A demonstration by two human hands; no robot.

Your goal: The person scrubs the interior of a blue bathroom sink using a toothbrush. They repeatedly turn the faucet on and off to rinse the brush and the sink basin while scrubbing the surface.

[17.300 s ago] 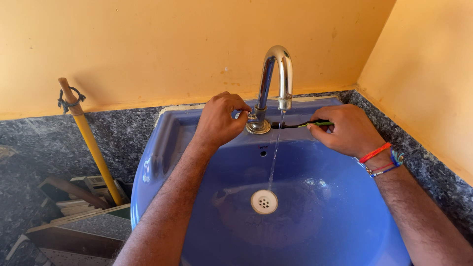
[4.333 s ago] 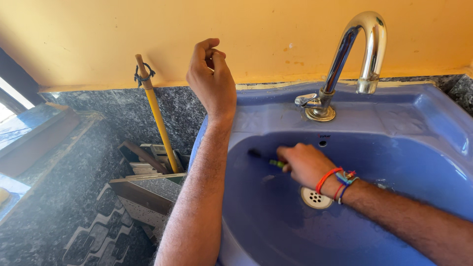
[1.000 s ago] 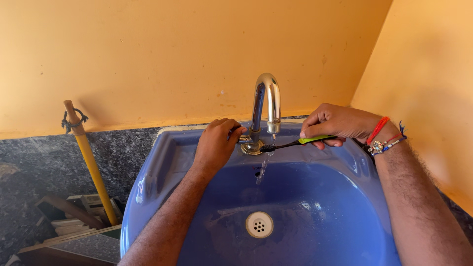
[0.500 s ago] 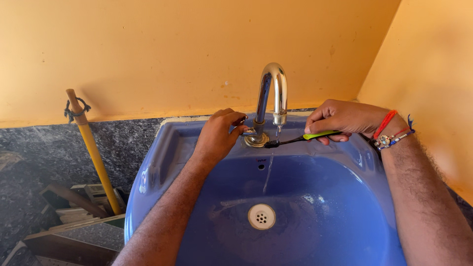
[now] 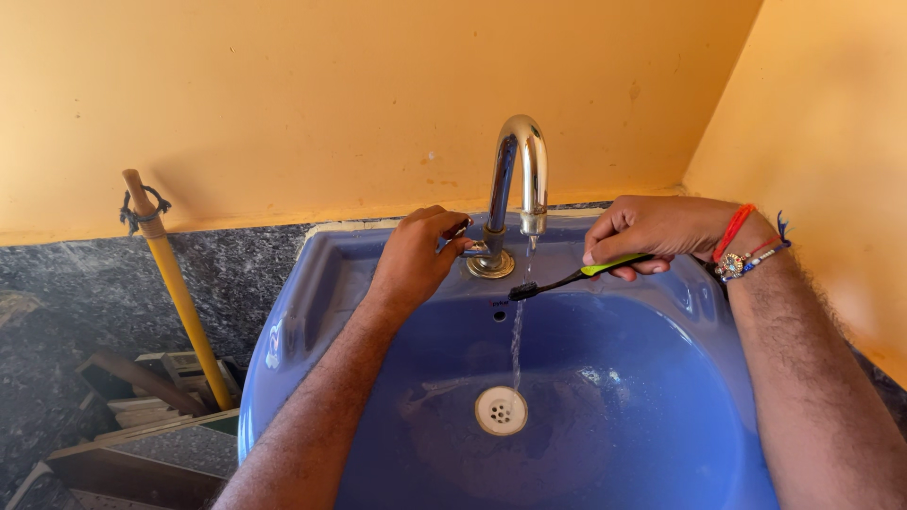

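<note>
Water now runs thicker than half a second back — left hand (image 5: 416, 257) closed on the tap (image 5: 515, 189) handle, right hand (image 5: 661, 231) gripping the toothbrush (image 5: 572, 277), bristles in the stream at six o'clock below the spout — rinse underway, tap not yet shut.

The left hand (image 5: 416, 257) grips the tap (image 5: 515, 194) handle at the far rim of the blue sink (image 5: 661, 397). The right hand (image 5: 661, 231) holds a toothbrush (image 5: 576, 276), bristles in the thin water stream (image 5: 516, 345) above the drain (image 5: 501, 410).
</note>
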